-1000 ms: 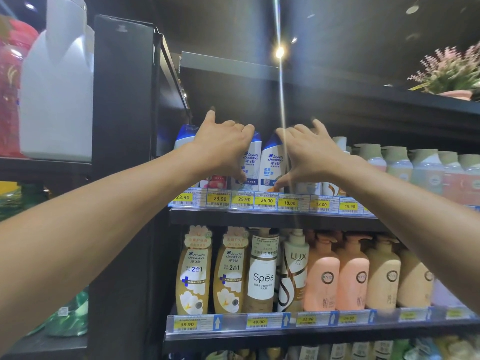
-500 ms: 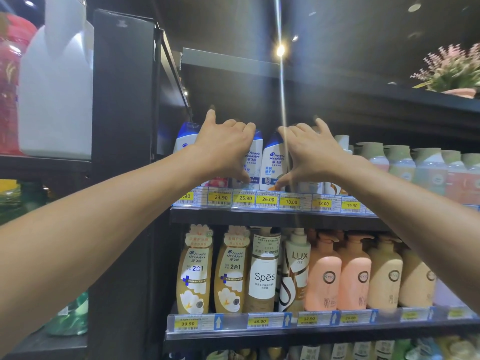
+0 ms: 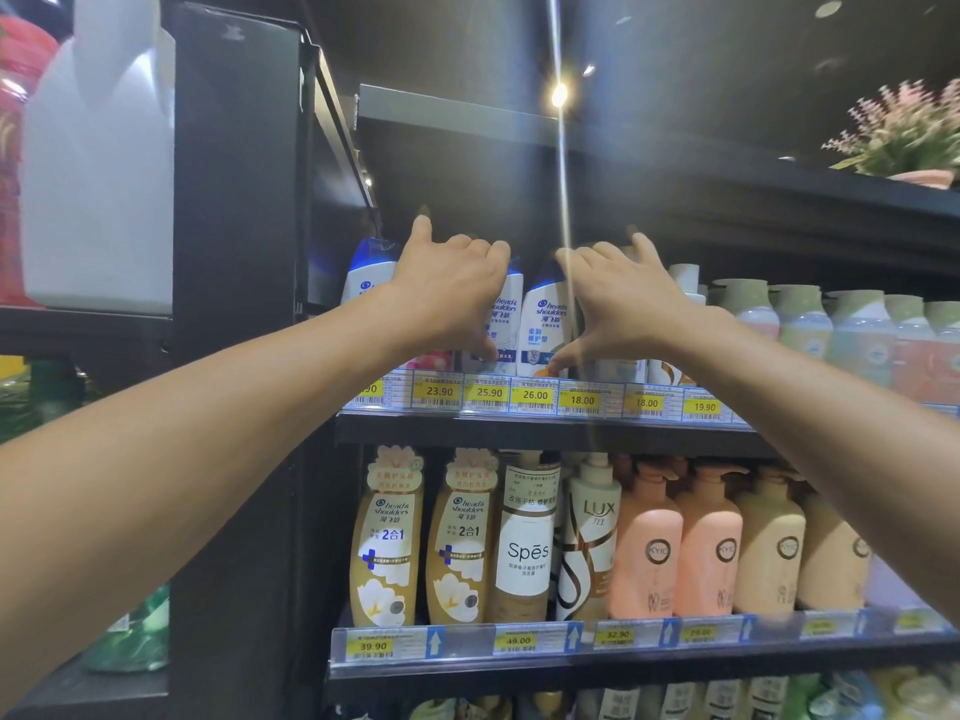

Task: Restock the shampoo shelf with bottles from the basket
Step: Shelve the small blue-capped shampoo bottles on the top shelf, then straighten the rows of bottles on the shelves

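White Head & Shoulders shampoo bottles with blue caps stand in a row on the upper shelf. My left hand reaches over one of them. Its fingers curl over the top and the thumb points down the front, so most of that bottle is hidden. My right hand curls the same way over a bottle further right, its thumb low beside the shampoo bottle that stands between my hands. Another blue-capped bottle stands at the far left. No basket is in view.
Pastel bottles fill the upper shelf to the right. Below stand gold bottles, a Spes bottle, a Lux bottle and pink pump bottles. A black upright and a white jug are left. A potted plant sits top right.
Both hands stay on the same bottles with hardly any movement. The view has shifted slightly.
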The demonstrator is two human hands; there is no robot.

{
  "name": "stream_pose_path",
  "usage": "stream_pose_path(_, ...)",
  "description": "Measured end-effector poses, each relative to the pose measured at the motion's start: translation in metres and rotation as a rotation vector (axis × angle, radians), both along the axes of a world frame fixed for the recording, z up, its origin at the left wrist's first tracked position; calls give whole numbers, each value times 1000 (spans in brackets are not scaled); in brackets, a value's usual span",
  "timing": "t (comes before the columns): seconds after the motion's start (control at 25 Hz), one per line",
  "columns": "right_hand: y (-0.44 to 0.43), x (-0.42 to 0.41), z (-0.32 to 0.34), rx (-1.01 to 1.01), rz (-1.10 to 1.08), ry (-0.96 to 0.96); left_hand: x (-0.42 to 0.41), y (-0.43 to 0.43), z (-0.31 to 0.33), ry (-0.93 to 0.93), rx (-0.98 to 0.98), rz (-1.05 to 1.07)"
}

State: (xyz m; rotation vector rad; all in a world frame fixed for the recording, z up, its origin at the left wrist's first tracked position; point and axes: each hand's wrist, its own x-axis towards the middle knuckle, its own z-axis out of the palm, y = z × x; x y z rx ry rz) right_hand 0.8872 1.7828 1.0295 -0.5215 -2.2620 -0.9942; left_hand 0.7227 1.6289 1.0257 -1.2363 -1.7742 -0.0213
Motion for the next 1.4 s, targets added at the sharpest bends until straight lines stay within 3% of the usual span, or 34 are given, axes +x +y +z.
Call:
stream_pose_path(0.92,-11,9,1,-16,15,-2,0,-5,2,61,15,-6)
stream_pose_path(1.16,2,57,32,-56,243,217,27,1,21,158,117,-125)
stream_pose_path(1.4,43,117,38,-160,110,125,69,36,24,157,46,-132)
